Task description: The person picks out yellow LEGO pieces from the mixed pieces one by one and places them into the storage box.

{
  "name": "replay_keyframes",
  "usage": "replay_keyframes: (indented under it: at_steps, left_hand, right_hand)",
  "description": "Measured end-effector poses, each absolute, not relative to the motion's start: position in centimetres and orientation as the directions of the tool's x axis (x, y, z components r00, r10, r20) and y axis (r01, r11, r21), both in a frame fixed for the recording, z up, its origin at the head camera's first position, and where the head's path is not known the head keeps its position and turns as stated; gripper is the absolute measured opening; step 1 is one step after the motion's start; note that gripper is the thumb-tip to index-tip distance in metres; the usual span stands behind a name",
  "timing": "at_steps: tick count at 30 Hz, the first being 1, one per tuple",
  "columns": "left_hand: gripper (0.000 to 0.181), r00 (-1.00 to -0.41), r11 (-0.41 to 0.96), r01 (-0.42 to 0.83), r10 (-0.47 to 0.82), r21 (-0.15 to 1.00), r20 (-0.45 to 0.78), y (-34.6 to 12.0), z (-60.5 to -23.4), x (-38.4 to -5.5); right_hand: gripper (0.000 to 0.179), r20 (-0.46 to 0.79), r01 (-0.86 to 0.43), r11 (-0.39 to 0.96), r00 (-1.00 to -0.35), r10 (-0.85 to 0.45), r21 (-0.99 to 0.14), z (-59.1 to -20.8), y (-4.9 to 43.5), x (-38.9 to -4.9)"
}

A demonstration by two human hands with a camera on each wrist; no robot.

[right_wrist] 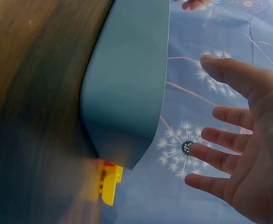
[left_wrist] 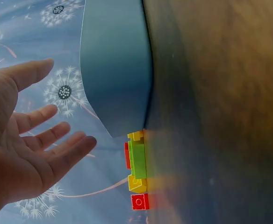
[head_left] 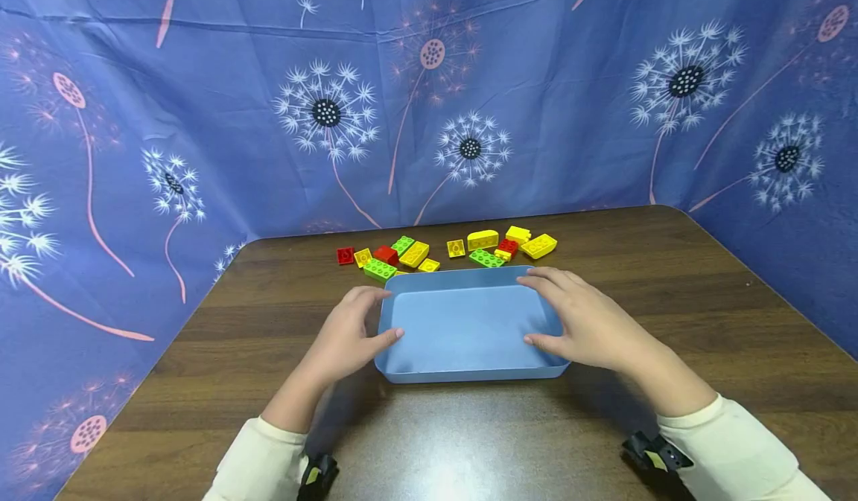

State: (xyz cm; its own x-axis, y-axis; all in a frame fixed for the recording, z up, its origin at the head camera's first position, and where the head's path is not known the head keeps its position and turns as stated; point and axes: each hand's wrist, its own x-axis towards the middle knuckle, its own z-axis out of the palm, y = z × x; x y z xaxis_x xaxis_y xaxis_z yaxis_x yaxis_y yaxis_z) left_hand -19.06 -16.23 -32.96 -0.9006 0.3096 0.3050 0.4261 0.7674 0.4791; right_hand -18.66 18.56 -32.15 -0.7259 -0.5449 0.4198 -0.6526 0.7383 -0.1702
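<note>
A shallow blue tray (head_left: pixel 469 330) with nothing in it lies on the wooden table. My left hand (head_left: pixel 345 333) hovers over its left end, thumb and fingers spread apart. Over the right end is my right hand (head_left: pixel 579 318), spread in the same way. Both wrist views show the hands above the tray's rim: the left hand (left_wrist: pixel 38 140) and the right hand (right_wrist: pixel 244 140) each stand apart from the tray wall, holding nothing. Behind the tray lie several toy building bricks, among them a green brick (head_left: pixel 380 269), a red brick (head_left: pixel 345 255) and a yellow brick (head_left: pixel 539 246).
The brown wooden table (head_left: pixel 255 352) runs beneath everything. A blue cloth (head_left: pixel 402 114) printed with dandelions hangs along its back and sides. More bricks, such as a yellow rounded brick (head_left: pixel 482 240) and a green brick (head_left: pixel 486 258), sit close behind the tray's far rim.
</note>
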Motion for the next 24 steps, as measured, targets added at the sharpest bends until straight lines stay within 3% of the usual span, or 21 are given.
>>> replay_keyframes:
  at_steps: [16,24]
  left_hand:
    - [0.058,-0.975,0.756,0.222,0.169,0.616,0.144,-16.6,-33.9,-21.5]
    - [0.071,-0.992,0.589,-0.002,0.098,0.808,-0.074,-16.7,-34.6,-23.1]
  right_hand:
    - [0.074,0.423,-0.629,0.757,-0.743,-0.518,-0.177,-32.2,19.1,-18.9]
    - [0.074,0.423,-0.627,0.759,-0.744,-0.517,-0.177,-32.3,19.3,-19.1]
